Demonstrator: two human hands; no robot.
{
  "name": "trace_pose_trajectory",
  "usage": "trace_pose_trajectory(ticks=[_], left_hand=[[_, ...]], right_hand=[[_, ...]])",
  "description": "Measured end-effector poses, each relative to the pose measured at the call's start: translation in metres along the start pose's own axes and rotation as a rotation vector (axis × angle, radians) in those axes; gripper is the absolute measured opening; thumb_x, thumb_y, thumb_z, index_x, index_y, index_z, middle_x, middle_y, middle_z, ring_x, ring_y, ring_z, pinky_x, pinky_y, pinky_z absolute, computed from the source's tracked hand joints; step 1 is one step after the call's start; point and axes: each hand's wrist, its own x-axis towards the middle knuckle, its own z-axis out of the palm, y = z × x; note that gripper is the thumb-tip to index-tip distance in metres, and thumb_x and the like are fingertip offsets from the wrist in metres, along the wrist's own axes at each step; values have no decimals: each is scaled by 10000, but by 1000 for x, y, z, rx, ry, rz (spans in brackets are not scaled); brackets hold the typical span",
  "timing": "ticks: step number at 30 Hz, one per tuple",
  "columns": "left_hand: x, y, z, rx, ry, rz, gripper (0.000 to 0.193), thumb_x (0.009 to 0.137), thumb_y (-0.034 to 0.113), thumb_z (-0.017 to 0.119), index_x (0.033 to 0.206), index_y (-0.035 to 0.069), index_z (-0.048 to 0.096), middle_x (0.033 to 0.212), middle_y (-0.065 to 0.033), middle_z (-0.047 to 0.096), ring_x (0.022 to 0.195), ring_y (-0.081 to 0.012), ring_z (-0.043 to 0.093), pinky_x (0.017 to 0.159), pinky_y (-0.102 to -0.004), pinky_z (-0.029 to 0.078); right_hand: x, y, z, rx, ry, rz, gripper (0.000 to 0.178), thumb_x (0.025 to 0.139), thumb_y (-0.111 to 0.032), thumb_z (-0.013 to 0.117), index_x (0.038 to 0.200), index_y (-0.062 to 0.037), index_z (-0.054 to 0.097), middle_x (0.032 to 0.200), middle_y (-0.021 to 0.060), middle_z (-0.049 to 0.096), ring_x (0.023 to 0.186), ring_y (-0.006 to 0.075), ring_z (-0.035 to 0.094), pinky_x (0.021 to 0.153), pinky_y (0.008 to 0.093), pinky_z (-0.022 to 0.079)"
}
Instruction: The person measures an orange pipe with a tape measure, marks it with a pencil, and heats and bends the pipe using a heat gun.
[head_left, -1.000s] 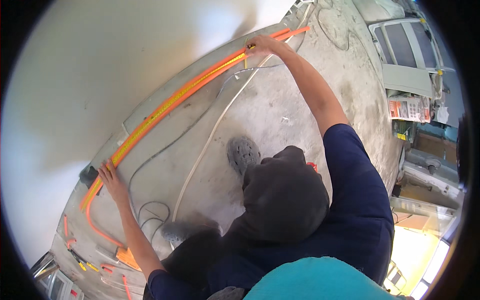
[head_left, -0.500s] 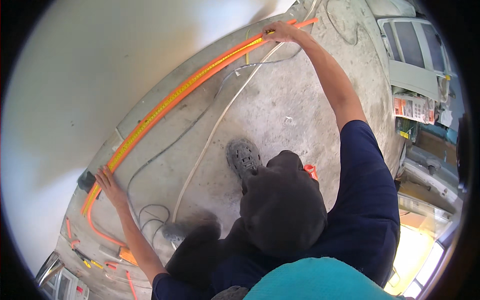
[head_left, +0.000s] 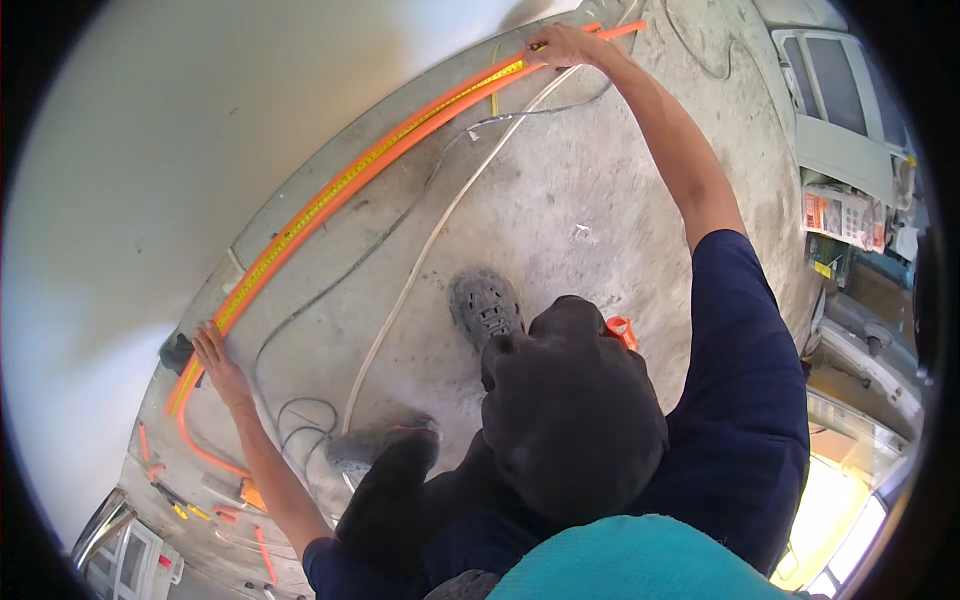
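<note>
Right hand (head_left: pixel 566 46) slid upper-rightward, fingers curled on tape measure (head_left: pixel 233 302); left hand (head_left: pixel 224 368), lower left, fingers extended, likely steadying it along orange conduits (head_left: pixel 440 116).

You have even light across the floor (head_left: pixel 570 200), glare at 4 o'clock.
There the window (head_left: pixel 858 538) burns out; your wall (head_left: pixel 220 180) carries soft shading toward 9, and your knee (head_left: pixel 570 410) sinks to near-black at 5. The fisheye bows your pipes (head_left: pixel 398 148) toward 10, and darkness rings the rim.
</note>
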Motion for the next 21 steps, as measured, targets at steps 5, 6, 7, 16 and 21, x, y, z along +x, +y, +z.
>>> trace_pose_trajectory(ticks=[5,6,7,16,21], left_hand=[[4,5,-8,-2,-34,0,645,1021,27,392,1636,177,266,1665,-182,279,1536,-410,246,1251,-493,254],[4,5,-9,0,-45,-5,643,1021,30,394,1635,175,269,1664,-186,279,1535,-411,246,1251,-491,255],[4,3,-8,3,-44,0,643,1021,30,394,1635,175,269,1664,-186,279,1535,-411,246,1251,-491,255],[11,7,-15,-14,-69,6,619,1023,30,390,1623,151,296,1649,-216,296,1523,-427,260,1242,-496,271],[6,17,-21,-29,-84,-50,582,1045,111,467,1608,138,320,1611,-231,360,1496,-450,307,1215,-527,293]], right_hand=[[7,13,5,-58,38,-55,453,845,-471,616,1006,-63,730,833,126,683,751,274,643,714,415,514],[6,13,7,-53,39,-52,453,845,-471,616,1006,-63,730,833,126,683,751,274,643,714,415,514],[8,13,8,-45,51,-58,450,846,-468,617,1000,-60,727,831,129,680,745,272,643,710,418,513],[-6,15,5,-66,3,-57,536,919,-528,590,1144,-61,725,1092,168,688,1022,333,635,919,449,499],[4,21,16,-171,70,-111,623,964,-586,540,1182,-40,747,1170,200,727,1116,381,671,978,460,514]])
